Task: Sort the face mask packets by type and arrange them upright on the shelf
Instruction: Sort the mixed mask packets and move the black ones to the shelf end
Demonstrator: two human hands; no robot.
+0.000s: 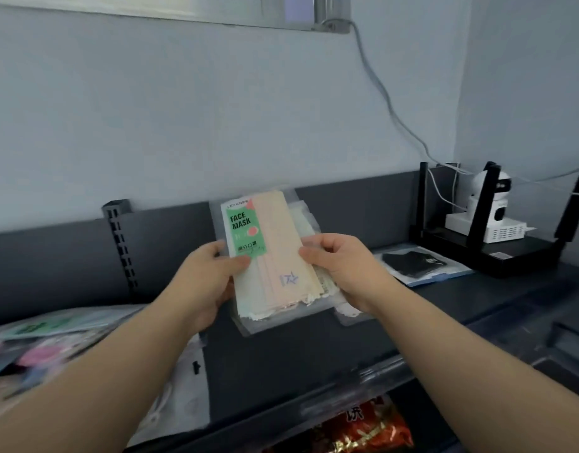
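Held stack: several clear face mask packets [275, 256] are held together, tilted a little off upright, in the air above the dark shelf [314, 354] and in front of its back panel. The front packet has a green "FACE MASK" label and peach-coloured masks inside.
Left hand: the left hand [209, 276] grips the stack's left edge. The thumb lies across the front at the label's lower corner, and the fingers are curled round behind.
Right hand: the right hand [343, 269] grips the right edge, with the thumb on the front and the fingers curled over the rear packets.
Left pile: a loose pile of packets [53, 338] lies flat on the shelf's left end. It is blurred, though green and pink prints show.
White packet: a pale packet [174, 403] lies flat near the shelf's front edge, beside the left forearm.
Black mask packet: a clear packet with a black mask [415, 261] lies flat on the shelf to the right of the right hand.
Right end: a black router [510, 256] with raised antennas stands there, with a white camera [492, 201] behind it.
Wall: a grey cable [379, 96] runs down towards the router.
Lower level: red snack packets [356, 429] are below the shelf.
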